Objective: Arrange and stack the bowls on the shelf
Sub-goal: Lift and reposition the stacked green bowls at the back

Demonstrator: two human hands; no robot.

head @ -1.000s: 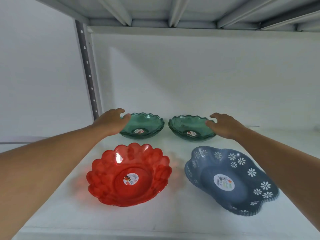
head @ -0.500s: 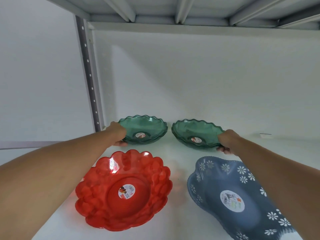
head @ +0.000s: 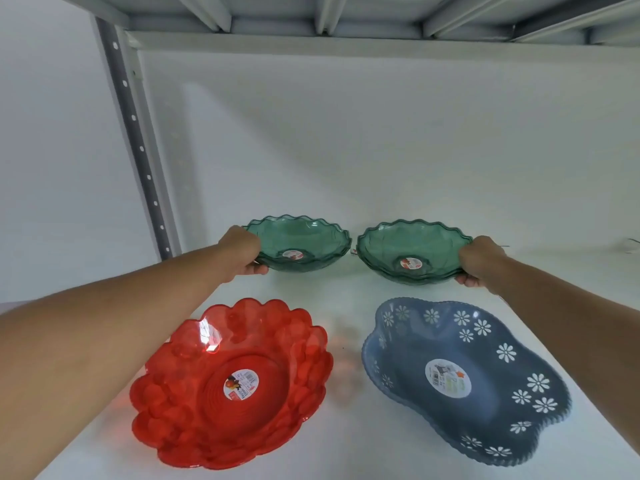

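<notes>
Two green translucent bowls with wavy rims sit side by side at the back of the white shelf. My left hand grips the left rim of the left green bowl, thumb under its edge. My right hand grips the right rim of the right green bowl. The two green rims almost touch in the middle. In front lie a red scalloped bowl at the left and a blue flower-patterned bowl at the right.
A grey perforated upright stands at the shelf's back left corner. The metal underside of the upper shelf hangs overhead. A white wall backs the shelf. A small object lies at the far right.
Both hands went from resting on the green bowls' outer rims to closing around them. The two bowls now appear slightly raised and nearer each other. The camera has moved closer.
</notes>
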